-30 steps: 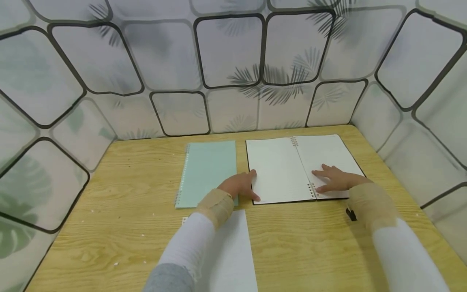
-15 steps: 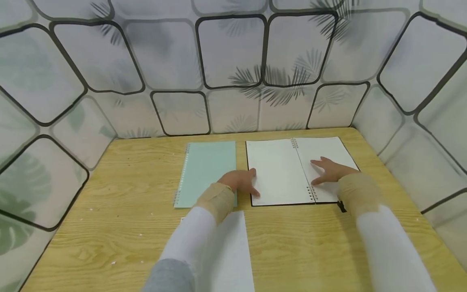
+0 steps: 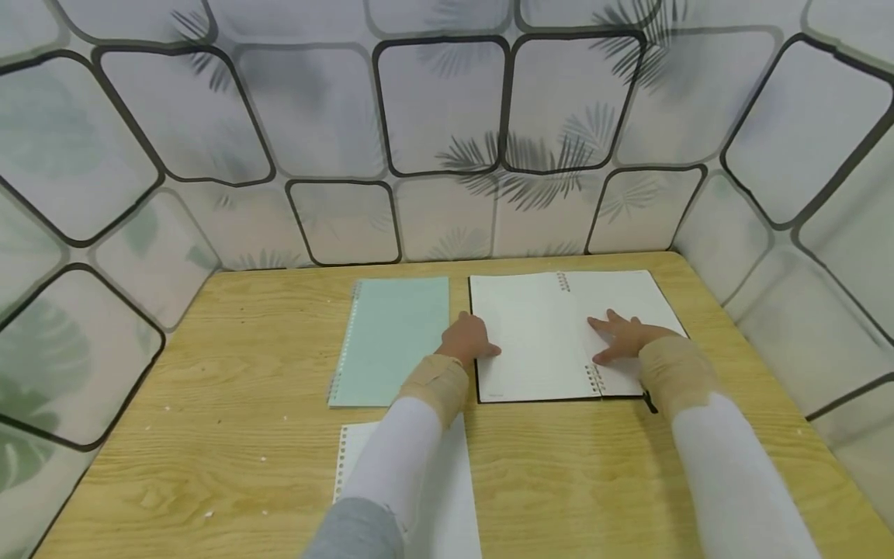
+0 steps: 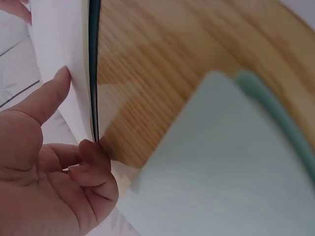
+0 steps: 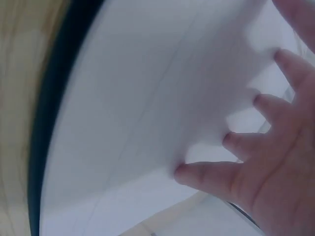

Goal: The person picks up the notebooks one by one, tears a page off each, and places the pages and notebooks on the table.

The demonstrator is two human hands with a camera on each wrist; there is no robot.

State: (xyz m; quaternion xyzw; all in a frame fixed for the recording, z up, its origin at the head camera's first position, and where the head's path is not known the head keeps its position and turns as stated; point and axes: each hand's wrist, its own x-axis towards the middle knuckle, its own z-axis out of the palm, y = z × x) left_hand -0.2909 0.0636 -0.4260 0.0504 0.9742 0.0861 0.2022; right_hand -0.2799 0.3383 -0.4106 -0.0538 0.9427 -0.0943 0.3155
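A spiral notebook (image 3: 524, 341) with a dark cover lies open on the table, showing white pages. My left hand (image 3: 466, 339) holds its left edge. The left wrist view shows the thumb (image 4: 54, 93) on the page and the other fingers (image 4: 96, 162) curled against the edge of the cover. On the right page rests my right hand (image 3: 624, 339), its fingers spread; in the right wrist view its fingertips (image 5: 183, 172) touch the paper. A mint-green spiral notebook (image 3: 394, 341) lies closed just left of my left hand.
Nearer on the wooden table (image 3: 230, 435) lies a white sheet (image 3: 450, 497) with a row of holes, partly under the left forearm in view. A small black tab (image 3: 649, 402) sticks out by the right wrist. Patterned walls (image 3: 447, 217) enclose the back and sides.
My left hand has shifted a little farther up the open notebook's left edge, its fingers more curled. The right hand has slid slightly left toward the spiral.
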